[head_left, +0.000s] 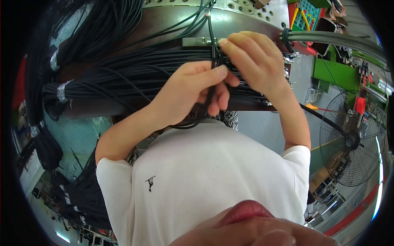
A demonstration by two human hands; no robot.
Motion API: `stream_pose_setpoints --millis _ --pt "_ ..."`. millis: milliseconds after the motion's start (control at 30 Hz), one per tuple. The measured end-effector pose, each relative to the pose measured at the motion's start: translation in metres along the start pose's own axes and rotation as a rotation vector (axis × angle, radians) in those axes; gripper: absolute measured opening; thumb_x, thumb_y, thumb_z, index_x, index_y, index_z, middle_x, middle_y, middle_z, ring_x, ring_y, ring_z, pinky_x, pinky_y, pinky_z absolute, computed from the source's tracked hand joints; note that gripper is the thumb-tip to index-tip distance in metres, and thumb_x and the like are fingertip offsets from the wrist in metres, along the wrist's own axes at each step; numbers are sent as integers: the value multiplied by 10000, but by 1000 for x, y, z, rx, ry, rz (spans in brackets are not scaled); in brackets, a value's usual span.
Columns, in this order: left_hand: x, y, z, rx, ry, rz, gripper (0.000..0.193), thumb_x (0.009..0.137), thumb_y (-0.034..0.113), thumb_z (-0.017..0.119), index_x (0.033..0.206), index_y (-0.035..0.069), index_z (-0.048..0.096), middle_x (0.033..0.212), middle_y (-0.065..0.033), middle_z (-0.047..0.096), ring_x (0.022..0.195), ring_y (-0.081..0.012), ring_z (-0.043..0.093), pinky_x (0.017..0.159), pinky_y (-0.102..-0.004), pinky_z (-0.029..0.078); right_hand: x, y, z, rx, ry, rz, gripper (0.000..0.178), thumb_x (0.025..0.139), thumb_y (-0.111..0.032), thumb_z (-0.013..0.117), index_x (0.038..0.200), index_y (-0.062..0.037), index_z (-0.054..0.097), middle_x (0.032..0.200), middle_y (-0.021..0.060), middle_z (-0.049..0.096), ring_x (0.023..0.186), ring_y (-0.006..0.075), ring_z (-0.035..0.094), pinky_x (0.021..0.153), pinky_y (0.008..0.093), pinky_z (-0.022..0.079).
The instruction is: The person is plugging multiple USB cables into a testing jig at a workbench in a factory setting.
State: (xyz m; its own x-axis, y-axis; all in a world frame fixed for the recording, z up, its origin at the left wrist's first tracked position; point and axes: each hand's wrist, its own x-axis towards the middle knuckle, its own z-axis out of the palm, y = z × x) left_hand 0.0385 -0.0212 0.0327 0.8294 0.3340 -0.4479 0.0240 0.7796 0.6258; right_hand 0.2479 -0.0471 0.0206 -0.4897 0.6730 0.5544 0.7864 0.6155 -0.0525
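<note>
Left hand [193, 85]: closed, thumb against curled fingers, gripping a black cable [211, 33] in front of the chest. Right hand [256, 58]: fingers curled, index fingertip beside the cable, higher up; whether it gripped anything could not be told, the thumb being hidden.

Black cable: one item, located between the hands, running from the upper bench down past the left fingers into a loose loop near the shirt. Whether the strand was doubled at the fingers could not be told. Judged light, flexible yet springy, smooth-jacketed and apt to slide in a loose pinch; sturdy, though a sharp kink might have harmed it. Best hold: thumb and finger on the straight run, close to the crossing, with the loop supported.

Grey metal bar [193, 42]: lying behind the cable, near the right fingertips.

Black cable bundle [123, 78]: lying lengthwise beneath the hands, bound at left with a silvery tie [62, 92].

Dark brown bench [234, 23]: under the bundle. Perforated white plate [279, 14]: at its far side.

Wire-guarded fan [351, 141]: well apart, at right.
</note>
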Motion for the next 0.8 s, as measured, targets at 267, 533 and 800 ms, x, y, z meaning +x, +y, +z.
stream_pose_setpoints --millis 267,533,800 --pt "-65 36 -30 195 -108 739 567 1078 326 339 1372 -157 383 908 -212 685 762 -217 685 642 -322 556 -49 29 6 -28 57 239 168 768 15 695 908 -50 630 895 50 677 806 237 663 697 334 528" --pt "-30 -4 9 147 -53 -46 424 1065 319 425 1174 -47 607 745 -85 682 631 -128 638 617 -239 497 -36 20 16 463 -49 619 127 818 26 690 898 0 596 913 95 676 778 261 673 675 333 533" --pt "-8 -23 4 210 -135 -26 433 1076 307 391 1224 -55 578 762 -110 683 644 -153 660 581 -239 513 -45 31 16 424 -100 525 171 812 24 671 964 -44 628 955 72 665 883 269 651 746 351 525"
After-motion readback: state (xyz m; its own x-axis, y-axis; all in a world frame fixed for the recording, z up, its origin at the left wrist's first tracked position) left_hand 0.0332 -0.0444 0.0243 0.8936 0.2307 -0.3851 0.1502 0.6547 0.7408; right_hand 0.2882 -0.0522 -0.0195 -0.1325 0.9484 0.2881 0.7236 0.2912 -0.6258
